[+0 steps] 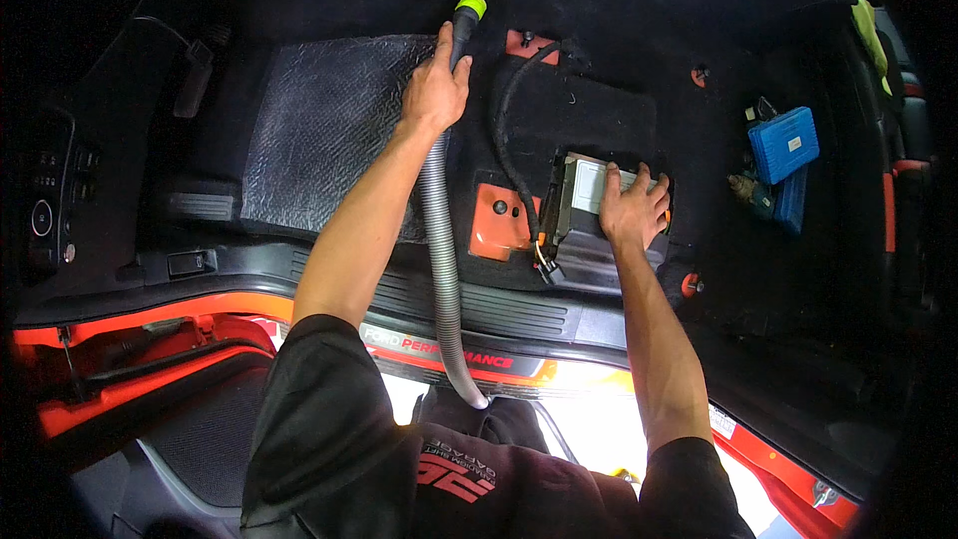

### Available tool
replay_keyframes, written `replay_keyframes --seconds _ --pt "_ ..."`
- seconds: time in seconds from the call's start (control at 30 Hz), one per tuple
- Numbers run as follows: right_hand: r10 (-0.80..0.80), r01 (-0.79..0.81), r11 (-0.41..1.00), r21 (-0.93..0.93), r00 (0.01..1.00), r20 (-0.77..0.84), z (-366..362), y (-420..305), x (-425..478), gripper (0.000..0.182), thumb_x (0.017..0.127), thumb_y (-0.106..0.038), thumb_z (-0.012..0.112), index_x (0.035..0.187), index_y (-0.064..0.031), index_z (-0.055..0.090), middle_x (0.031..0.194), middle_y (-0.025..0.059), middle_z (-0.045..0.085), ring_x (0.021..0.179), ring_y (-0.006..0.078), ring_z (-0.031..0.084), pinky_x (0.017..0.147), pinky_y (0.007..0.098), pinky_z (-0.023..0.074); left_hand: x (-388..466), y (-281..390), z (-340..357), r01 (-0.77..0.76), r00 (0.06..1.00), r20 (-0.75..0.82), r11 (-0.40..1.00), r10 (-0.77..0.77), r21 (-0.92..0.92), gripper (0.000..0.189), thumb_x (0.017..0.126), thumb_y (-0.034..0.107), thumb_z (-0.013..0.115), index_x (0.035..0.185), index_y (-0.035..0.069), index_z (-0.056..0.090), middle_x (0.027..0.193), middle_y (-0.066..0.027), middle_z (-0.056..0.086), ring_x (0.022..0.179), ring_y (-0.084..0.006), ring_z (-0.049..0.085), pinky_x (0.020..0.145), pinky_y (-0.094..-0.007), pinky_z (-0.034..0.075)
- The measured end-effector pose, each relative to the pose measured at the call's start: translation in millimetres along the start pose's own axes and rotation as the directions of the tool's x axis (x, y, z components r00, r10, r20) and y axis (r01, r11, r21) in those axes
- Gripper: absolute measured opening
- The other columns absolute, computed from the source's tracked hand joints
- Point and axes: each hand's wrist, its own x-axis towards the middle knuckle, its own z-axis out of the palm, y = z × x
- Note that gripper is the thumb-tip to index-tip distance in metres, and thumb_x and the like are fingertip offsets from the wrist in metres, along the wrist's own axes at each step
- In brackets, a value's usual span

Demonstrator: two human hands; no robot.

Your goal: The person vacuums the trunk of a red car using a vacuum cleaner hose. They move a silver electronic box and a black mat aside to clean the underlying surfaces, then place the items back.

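My left hand (435, 93) is wrapped around the black handle of a vacuum wand (466, 24), whose tip carries a bright yellow-green collar. From it a grey ribbed vacuum hose (441, 239) runs down across the door sill towards my body. My right hand (635, 203) rests, fingers spread, on a metal-cased module with a pale label (590, 183), set in the car's black floor carpet. Beside the module, a black sleeved wiring harness (503, 120) ends in a loose connector (550, 272) near an orange-painted floor bracket (498, 221).
A textured dark floor mat (322, 135) lies left of the hose, below the pedal (194, 86). Blue plastic cases (783, 144) and a power tool (756, 195) sit at the right. Mounting studs (693, 285) stick up. The door sill (479, 307) crosses in front of me.
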Motion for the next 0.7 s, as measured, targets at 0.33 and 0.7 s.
replay_keyframes --seconds 0.33,0.7 --pt "0.006 -0.006 1.0 -0.007 1.0 0.007 1 0 -1 0.078 0.097 -0.066 0.045 0.155 -0.0137 0.042 0.166 0.0193 0.024 0.153 0.0392 0.022 0.119 0.0576 0.0257 6 -8 -28 -0.001 1.0 0.023 1.0 0.001 0.006 0.068 0.101 0.037 0.057 0.161 0.024 0.029 0.117 -0.0331 0.068 0.11 -0.0518 0.065 0.099 -0.0541 0.051" --pt "-0.017 0.017 1.0 0.006 1.0 0.014 4 -7 -3 0.078 0.096 -0.067 0.045 0.155 -0.0143 0.044 0.166 0.0191 0.025 0.153 0.0382 0.022 0.118 0.0583 0.0263 -19 -31 -3 -0.003 1.0 0.026 1.0 0.003 -0.004 0.068 0.099 0.039 0.061 0.159 0.021 0.036 0.12 -0.0325 0.067 0.112 -0.0503 0.065 0.099 -0.0501 0.052"
